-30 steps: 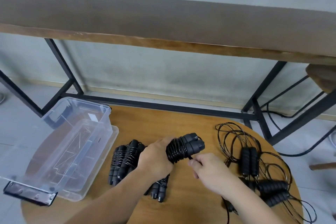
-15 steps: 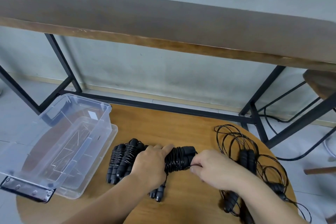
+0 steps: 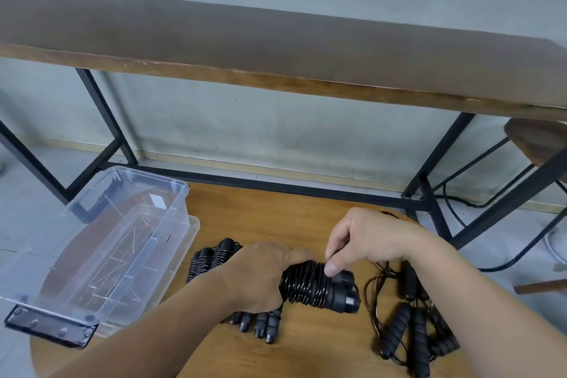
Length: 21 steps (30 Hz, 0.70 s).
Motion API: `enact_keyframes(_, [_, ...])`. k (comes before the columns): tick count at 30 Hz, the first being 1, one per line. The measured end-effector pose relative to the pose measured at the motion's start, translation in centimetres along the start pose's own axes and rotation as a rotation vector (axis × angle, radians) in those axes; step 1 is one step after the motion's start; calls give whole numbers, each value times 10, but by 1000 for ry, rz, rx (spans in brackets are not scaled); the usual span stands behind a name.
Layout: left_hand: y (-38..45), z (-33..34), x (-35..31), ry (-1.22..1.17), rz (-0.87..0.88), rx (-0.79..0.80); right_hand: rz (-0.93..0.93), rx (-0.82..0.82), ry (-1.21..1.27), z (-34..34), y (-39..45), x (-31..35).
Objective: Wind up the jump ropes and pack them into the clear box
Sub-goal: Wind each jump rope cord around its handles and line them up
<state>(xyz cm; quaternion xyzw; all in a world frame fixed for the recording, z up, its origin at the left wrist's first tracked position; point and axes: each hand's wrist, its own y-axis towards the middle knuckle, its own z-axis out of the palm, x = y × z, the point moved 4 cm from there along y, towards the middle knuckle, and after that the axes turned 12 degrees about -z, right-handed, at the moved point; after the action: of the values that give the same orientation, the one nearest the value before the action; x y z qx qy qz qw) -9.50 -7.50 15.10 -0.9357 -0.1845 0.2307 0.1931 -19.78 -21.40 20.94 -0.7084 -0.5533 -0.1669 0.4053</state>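
Note:
My left hand (image 3: pixel 260 275) grips one end of a black jump rope (image 3: pixel 319 288) whose two handles lie side by side with cord coiled tightly around them. My right hand (image 3: pixel 365 238) is above that bundle and pinches the thin cord at its top. Behind my left hand lie wound jump ropes (image 3: pixel 211 258) on the round wooden table (image 3: pixel 276 215). To the right sits a tangle of loose jump ropes (image 3: pixel 408 325), partly under my right forearm. The clear box (image 3: pixel 101 242) stands at the table's left with nothing inside.
A long dark wooden bench (image 3: pixel 276 49) on black metal legs stands behind the table. A wooden stool (image 3: pixel 540 138) is at the far right, with a black cable on the floor under it. The clear box overhangs the table's left edge.
The bundle has swung from pointing up to lying level. My right hand rose from the bundle's right end to above it, still pinching the cord. The view shifted a little.

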Motion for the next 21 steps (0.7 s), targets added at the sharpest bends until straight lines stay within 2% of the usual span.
enact_keyframes(4, [-10, -9, 3, -195, 8, 85, -38, -42, 241, 2, 1, -14])
enact_keyframes(11, [-22, -5, 2, -387, 39, 272, -56, -58, 637, 23, 2, -30])
enact_keyframes(15, [-18, -5, 2, -539, 118, 193, -144, -123, 963, 35, 3, -37])
enact_keyframes(19, [-19, -14, 0, -709, 110, 109, -132, -329, 1151, 41, 7, -35])
enact_keyframes(21, [-21, -19, -1, -745, 99, 76, -158, -368, 1243, 43, 9, -34])
